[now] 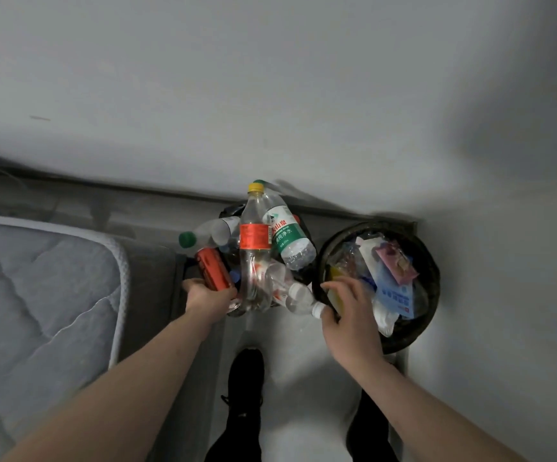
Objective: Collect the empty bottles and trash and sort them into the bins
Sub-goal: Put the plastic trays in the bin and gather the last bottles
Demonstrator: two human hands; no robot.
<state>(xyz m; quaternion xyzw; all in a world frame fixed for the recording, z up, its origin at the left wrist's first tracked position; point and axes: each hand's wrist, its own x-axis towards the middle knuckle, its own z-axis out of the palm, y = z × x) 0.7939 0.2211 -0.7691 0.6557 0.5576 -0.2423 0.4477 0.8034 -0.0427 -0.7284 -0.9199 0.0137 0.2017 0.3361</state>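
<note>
Two round black bins stand by the wall. The left bin (pixel 227 212) overflows with empty bottles: a tall clear bottle (pixel 253 248) with a yellow cap and red label, a green-labelled water bottle (pixel 289 236), and a green-capped bottle (pixel 203 233). My left hand (pixel 208 295) is closed around the lower end of a red can (pixel 212 268) at the bin's near-left edge. My right hand (pixel 350 308) reaches between the bins, fingers spread, touching the cap of a small clear bottle (pixel 300 296). The right bin (pixel 432 271) holds wrappers and a blue-white packet (pixel 395 291).
A grey quilted mattress (pixel 37 295) on a dark base fills the left side. A white wall (pixel 270 95) rises directly behind the bins. My black shoe (pixel 245 378) and dark trouser legs stand on the pale floor below the bins.
</note>
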